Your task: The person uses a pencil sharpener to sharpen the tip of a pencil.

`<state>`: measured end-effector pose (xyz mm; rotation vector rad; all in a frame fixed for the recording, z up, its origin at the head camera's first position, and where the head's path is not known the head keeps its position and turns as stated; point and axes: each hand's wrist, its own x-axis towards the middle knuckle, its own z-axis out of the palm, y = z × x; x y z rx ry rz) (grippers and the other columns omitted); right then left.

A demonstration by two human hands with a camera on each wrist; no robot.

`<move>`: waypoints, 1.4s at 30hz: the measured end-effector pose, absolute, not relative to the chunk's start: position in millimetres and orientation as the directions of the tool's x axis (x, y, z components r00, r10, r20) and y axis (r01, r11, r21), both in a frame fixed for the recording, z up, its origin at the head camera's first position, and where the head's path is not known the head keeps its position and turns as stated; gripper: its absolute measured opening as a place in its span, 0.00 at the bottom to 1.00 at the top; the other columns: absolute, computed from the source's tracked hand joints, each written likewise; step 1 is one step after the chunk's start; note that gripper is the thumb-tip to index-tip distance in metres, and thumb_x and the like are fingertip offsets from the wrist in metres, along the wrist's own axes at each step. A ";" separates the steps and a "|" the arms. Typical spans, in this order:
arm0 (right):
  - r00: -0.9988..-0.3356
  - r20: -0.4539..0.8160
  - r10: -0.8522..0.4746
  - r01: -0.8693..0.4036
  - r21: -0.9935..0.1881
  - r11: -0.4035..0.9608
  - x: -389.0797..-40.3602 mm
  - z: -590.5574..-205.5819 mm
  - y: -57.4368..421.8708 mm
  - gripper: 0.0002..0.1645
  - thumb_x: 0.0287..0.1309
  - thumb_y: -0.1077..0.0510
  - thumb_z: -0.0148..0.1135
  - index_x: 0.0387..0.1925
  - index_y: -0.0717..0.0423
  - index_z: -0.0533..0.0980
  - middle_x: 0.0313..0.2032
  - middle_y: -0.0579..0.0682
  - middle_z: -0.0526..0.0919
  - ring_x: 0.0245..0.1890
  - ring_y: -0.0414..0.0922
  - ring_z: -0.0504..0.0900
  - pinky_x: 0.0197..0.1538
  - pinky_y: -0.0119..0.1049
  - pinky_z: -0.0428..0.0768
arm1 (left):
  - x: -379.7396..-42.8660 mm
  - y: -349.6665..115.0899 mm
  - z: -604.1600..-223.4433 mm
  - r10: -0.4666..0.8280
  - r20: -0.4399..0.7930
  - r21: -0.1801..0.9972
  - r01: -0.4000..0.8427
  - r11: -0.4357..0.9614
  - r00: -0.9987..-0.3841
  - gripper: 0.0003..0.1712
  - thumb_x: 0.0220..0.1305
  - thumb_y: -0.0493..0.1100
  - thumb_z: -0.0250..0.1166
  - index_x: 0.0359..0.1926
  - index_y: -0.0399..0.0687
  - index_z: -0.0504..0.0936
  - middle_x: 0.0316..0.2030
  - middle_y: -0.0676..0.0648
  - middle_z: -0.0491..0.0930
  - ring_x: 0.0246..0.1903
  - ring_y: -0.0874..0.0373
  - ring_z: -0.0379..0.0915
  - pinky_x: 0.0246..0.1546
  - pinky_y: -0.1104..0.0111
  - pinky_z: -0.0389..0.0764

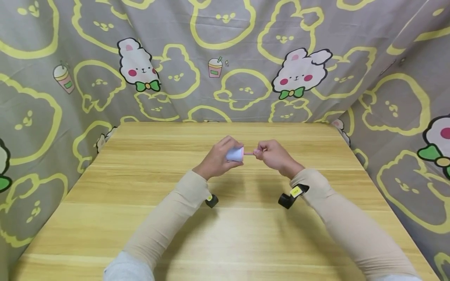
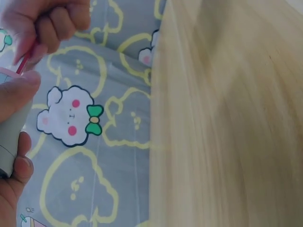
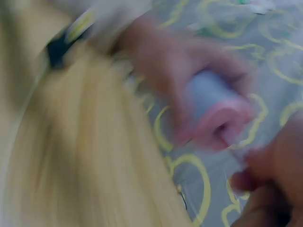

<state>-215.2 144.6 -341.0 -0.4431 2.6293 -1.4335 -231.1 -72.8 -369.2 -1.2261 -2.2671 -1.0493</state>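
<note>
My left hand [image 1: 215, 158] grips a pale blue-grey cylinder [image 1: 234, 154] with a pink end, held tilted on its side above the table. In the right wrist view that pink end [image 3: 203, 127] has a dark hole, and the picture is blurred. A thin pink-red stick [image 1: 249, 153], like a pencil, runs from the hole to my right hand [image 1: 275, 157], whose fingers and thumb pinch its other end. The left wrist view shows the left thumb [image 2: 19, 92] along the cylinder, close to the stick. How deep the stick goes inside is hidden.
Below both hands lies a light wood-grain table [image 1: 242, 234]. A grey curtain [image 1: 239, 35] with yellow outlines and white cartoon animals hangs behind it and along the sides. Black wrist mounts [image 1: 286, 201] stick out beneath the forearms.
</note>
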 end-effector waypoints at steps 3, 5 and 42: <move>-0.954 -0.047 -0.297 -0.129 -0.829 0.544 -215.5 -336.0 145.0 0.19 0.71 0.58 0.50 0.24 0.61 0.73 0.20 0.50 0.67 0.15 0.42 0.58 0.21 0.34 0.60 | -232.6 -72.8 -368.7 0.561 0.604 0.450 0.823 0.346 -0.566 0.25 0.49 0.34 0.76 0.47 0.35 0.76 0.45 0.40 0.75 0.42 0.48 0.74 0.41 0.64 0.79; -0.949 0.031 -0.315 -0.219 -0.783 0.583 -216.2 -338.4 144.6 0.19 0.71 0.57 0.50 0.24 0.60 0.74 0.17 0.48 0.66 0.15 0.43 0.60 0.21 0.35 0.61 | -234.3 -74.1 -368.2 0.556 0.599 0.461 0.816 0.349 -0.576 0.25 0.49 0.35 0.77 0.47 0.35 0.75 0.45 0.39 0.75 0.42 0.48 0.73 0.40 0.64 0.79; -0.395 0.763 -0.512 -0.831 -0.058 0.554 -229.9 -384.1 156.4 0.21 0.64 0.56 0.60 0.16 0.49 0.66 0.10 0.40 0.61 0.11 0.32 0.52 0.15 0.30 0.51 | -230.9 -70.1 -370.8 0.572 0.436 0.589 0.701 0.403 -0.695 0.27 0.51 0.40 0.77 0.49 0.37 0.75 0.46 0.43 0.76 0.37 0.53 0.71 0.34 0.68 0.76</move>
